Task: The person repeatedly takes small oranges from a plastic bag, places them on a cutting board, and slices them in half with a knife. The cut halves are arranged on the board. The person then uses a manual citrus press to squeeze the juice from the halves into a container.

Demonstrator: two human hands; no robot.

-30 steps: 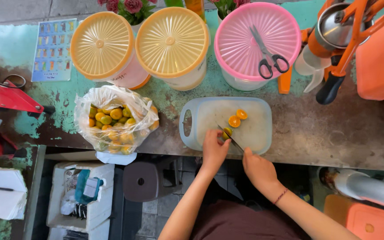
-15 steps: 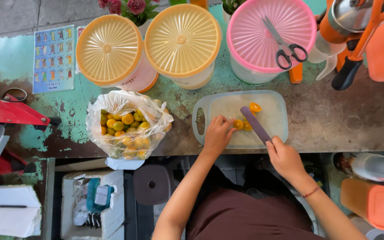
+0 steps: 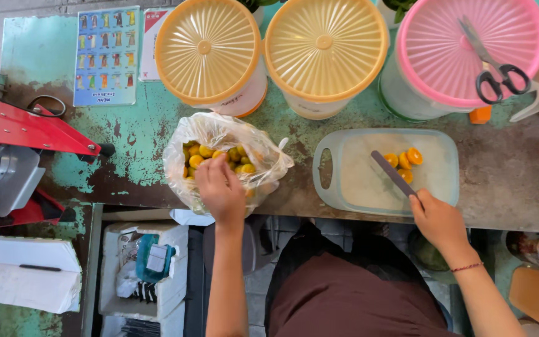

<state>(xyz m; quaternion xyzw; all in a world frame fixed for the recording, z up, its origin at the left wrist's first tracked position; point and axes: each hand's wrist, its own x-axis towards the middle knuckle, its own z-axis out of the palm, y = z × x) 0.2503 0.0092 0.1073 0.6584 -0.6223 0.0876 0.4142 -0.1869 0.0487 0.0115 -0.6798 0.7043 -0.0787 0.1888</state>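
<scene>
Two hands busy: left hand [image 3: 221, 187] reaching into fruit bag [image 3: 219, 134], grip hidden; right hand [image 3: 439, 218] closed around knife [image 3: 393, 173] on cutting board [image 3: 357, 187].

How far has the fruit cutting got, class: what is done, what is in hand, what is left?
Done: a few cut orange halves lie on the cutting board. In hand: the right hand holds a knife over the board, while the left hand reaches into the plastic bag. Left: many whole small fruits remain in the bag, so most of the cutting appears undone.
</scene>
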